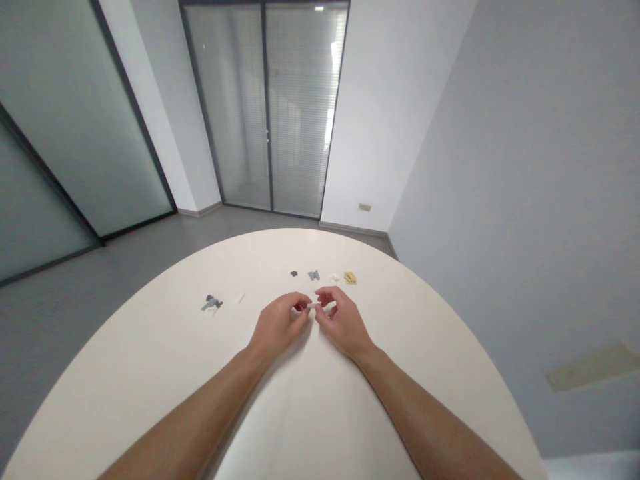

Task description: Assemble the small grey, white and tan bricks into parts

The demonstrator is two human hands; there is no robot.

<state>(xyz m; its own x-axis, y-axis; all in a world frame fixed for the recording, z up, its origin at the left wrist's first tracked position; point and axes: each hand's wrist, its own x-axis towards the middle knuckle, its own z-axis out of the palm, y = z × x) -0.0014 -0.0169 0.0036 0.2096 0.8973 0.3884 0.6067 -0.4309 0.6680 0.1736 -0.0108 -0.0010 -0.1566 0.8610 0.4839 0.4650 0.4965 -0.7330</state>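
A small white piece (313,305) is pinched between my two hands, low over the middle of the round white table (320,400). My left hand (283,321) grips its left end with thumb and fingers. From the other side, my right hand (343,320) holds its right end. The piece is too small to make out its exact kind. Just beyond the hands lie a small dark piece (294,273), grey pieces (313,275), white pieces (334,277) and tan pieces (351,277).
Off to the left lies a small pile of grey, dark and white pieces (212,304), with a flat white strip (241,298) beside it. The table's curved far edge (290,230) faces a glass door with blinds (305,107). A grey wall (540,200) stands on the right.
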